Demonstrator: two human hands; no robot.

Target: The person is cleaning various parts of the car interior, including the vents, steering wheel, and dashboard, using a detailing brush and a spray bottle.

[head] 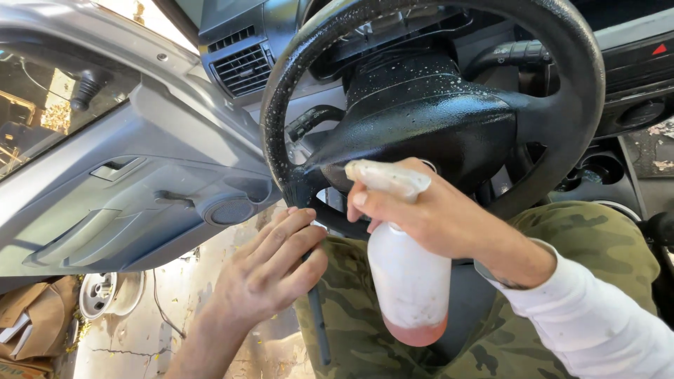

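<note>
Sitting in the driver's seat, camo trousers nearest to me. Right hand clenched round the neck of a white spray bottle, index finger on the trigger head, nozzle aimed left toward the lower wheel rim. Bottle hangs upright over my lap, only a thin layer of reddish liquid left at the bottom. Left hand is released, fingers flat and together, tips touching a thin dark rod that runs down beside my left knee; can't tell what the rod is or whether I'm gripping it.

Risks, as I judge them:
- Liquid nearly gone: the trigger may just spit air.
- Steering wheel is already beaded with droplets across hub and rim. More spray could drip onto my lap and leave the rim slick to hold.
- Nozzle points past the rim toward my left hand and the open door, so overspray would land there.
- Stalks either side of the column sit right behind the wet area and could catch stray mist.

Further out: grey door panel swung open, speaker grille and pull handle visible. Dash vent above. Concrete floor below the sill with a wheel cover and cardboard. Wheel rim sits between me and the dash, blocking a straight reach.
</note>
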